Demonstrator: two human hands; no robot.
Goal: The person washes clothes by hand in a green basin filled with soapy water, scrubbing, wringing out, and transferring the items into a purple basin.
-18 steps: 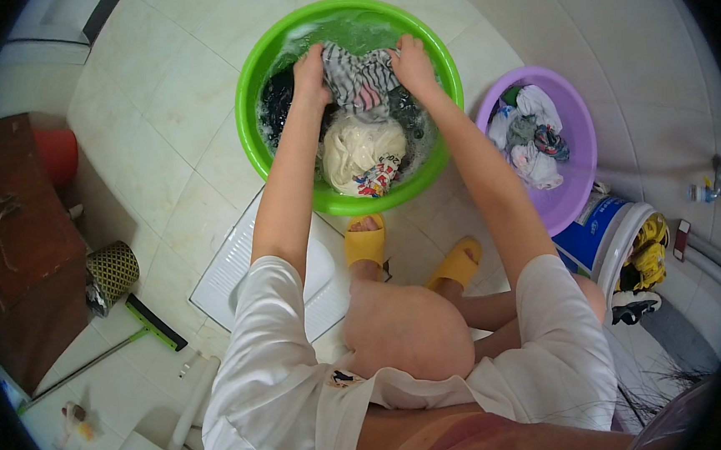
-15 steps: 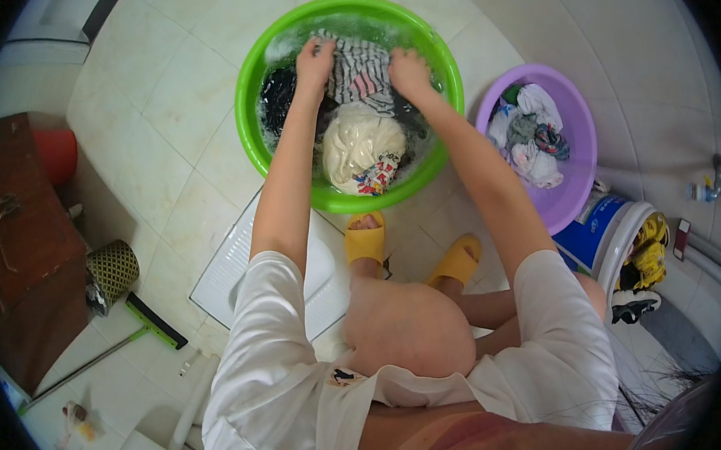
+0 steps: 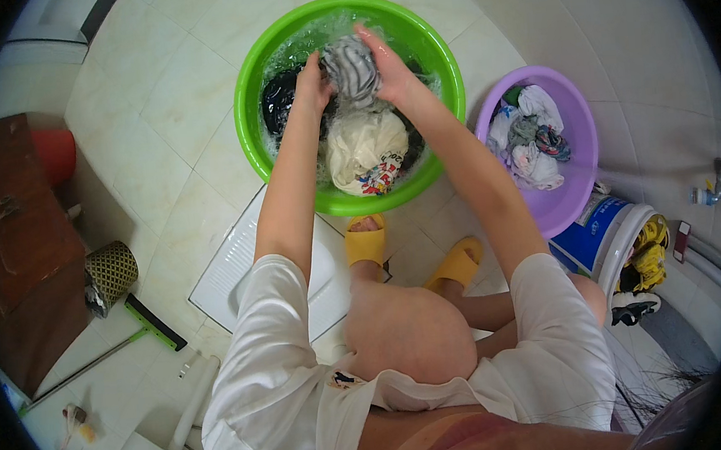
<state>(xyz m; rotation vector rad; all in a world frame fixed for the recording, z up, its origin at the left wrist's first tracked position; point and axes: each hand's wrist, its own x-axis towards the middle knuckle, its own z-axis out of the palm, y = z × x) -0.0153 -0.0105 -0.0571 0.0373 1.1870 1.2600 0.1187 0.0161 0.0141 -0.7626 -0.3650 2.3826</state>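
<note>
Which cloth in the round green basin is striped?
The grey-and-white cloth, bunched between left hand and right hand; the cream cloth is printed, the black cloth shows no stripes.

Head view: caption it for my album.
Left hand and right hand, striped cloth bunched between them, in a green basin of wet laundry.

Soft, even indoor light, striped cloth (image 3: 352,73) motion-blurred, curved fisheye distortion, black corners
</note>
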